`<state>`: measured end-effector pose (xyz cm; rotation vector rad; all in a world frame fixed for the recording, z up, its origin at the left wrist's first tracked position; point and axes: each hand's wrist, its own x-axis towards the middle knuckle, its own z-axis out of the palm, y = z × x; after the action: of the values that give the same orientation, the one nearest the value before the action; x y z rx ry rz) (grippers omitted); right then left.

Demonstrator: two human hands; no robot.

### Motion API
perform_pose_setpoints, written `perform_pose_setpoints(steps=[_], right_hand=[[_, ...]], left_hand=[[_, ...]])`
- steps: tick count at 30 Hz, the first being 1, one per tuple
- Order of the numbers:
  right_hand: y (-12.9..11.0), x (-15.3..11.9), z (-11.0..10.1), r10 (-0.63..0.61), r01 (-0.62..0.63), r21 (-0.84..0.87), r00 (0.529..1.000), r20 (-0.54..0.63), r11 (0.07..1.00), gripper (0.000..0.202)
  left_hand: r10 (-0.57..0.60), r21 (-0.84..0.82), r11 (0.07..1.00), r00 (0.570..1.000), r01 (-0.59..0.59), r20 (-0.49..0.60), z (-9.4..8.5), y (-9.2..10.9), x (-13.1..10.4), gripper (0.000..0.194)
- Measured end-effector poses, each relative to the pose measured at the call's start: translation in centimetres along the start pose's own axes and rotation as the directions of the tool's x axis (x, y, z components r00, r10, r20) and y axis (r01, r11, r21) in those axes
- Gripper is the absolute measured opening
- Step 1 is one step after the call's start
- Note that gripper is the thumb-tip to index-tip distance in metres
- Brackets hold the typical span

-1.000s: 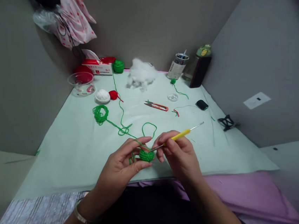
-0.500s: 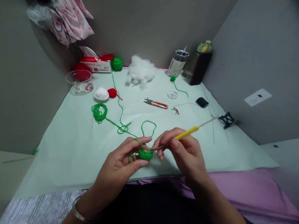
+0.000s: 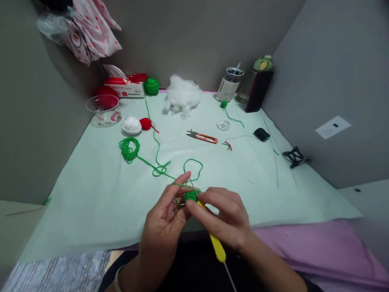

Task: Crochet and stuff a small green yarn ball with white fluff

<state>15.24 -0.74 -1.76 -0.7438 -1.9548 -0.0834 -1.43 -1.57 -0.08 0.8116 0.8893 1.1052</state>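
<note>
A small green crochet piece [image 3: 191, 196] sits between my two hands near the front of the table. My left hand [image 3: 165, 217] is closed on its left side, with green yarn [image 3: 176, 184] running over the raised index finger. My right hand [image 3: 223, 212] grips a yellow-handled crochet hook [image 3: 218, 248], its fingers touching the piece too. The handle points down toward my body, and the thin metal tip shows above the piece by my left index finger. From the yarn, a strand leads back to a loose green coil [image 3: 129, 149]; a loop lies just beyond my hands.
Orange thread snips [image 3: 202, 137] lie mid-table. Behind are white stuffing [image 3: 181, 94], a tissue box [image 3: 129, 88], a green yarn ball [image 3: 152, 86], a plastic tub [image 3: 104, 111], a pen can [image 3: 230, 85] and a bottle [image 3: 260, 82]. Grey partitions enclose both sides.
The hook has swung from pointing right to pointing down toward my body. My right hand has moved left, closer to the crochet piece and my left hand.
</note>
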Motion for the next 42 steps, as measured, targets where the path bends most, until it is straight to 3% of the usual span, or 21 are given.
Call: perform_pose_setpoints(steps=[3, 6, 9, 13, 15, 19, 21, 27, 34, 38, 42], right_hand=[[-0.1, -0.1, -0.1, 0.032, -0.032, 0.0, 0.998, -0.053, 0.999, 0.045], [-0.1, 0.0, -0.4, 0.239, -0.211, 0.288, 0.969, -0.066, 0.934, 0.03], [0.1, 0.0, -0.9, 0.399, -0.353, 0.501, 0.917, 0.017, 0.79, 0.026], [0.3, 0.0, -1.6, 0.539, -0.436, 0.647, 0.841, 0.045, 0.626, 0.022], [0.3, 0.3, -1.9, 0.617, -0.466, 0.734, 0.783, 0.081, 0.495, 0.018], [0.2, 1.2, -1.6, 0.686, -0.509, 0.845, 0.674, 0.274, 0.163, 0.012], [0.1, 1.4, -1.2, 0.698, -0.524, 0.847, 0.638, 0.325, 0.084, 0.013], [-0.1, 0.8, -0.4, 0.693, -0.549, 0.812, 0.665, 0.279, 0.199, 0.016], [-0.2, 0.6, -0.6, 0.707, -0.551, 0.756, 0.687, 0.17, 0.353, 0.018], [-0.1, 0.8, -1.0, 0.728, -0.519, 0.753, 0.681, 0.078, 0.404, 0.02], [-0.2, 0.8, -1.3, 0.679, -0.486, 0.758, 0.73, 0.078, 0.436, 0.021]], left_hand=[[-0.158, -0.219, 0.959, 0.981, 0.179, 0.112, 0.3, -0.1, -0.1, 0.052], [-0.209, -0.327, 0.907, 0.957, 0.266, 0.2, 0.1, 0.2, 0.2, 0.05], [-0.167, -0.285, 0.934, 0.969, 0.214, 0.18, -0.6, 0.5, 0.5, 0.055], [-0.096, -0.112, 0.987, 0.986, 0.112, 0.139, -1.8, 0.8, 0.6, 0.053], [-0.064, -0.038, 0.997, 0.987, 0.07, 0.148, -2.1, 0.9, 0.6, 0.049], [-0.018, 0.008, 1.0, 0.986, 0.017, 0.168, -2.0, 0.7, 0.5, 0.052], [-0.008, 0.002, 1.0, 0.986, 0.008, 0.164, -1.8, 0.6, 0.5, 0.054], [-0.087, -0.027, 0.995, 0.98, 0.093, 0.181, -1.5, 0.3, 0.2, 0.055], [-0.088, -0.128, 0.984, 0.969, 0.12, 0.23, -1.4, 0.4, 0.4, 0.022], [-0.14, -0.182, 0.967, 0.968, 0.179, 0.207, -1.3, 0.6, 0.4, 0.017], [-0.154, -0.221, 0.955, 0.965, 0.2, 0.21, -1.3, 0.6, 0.3, 0.015]])
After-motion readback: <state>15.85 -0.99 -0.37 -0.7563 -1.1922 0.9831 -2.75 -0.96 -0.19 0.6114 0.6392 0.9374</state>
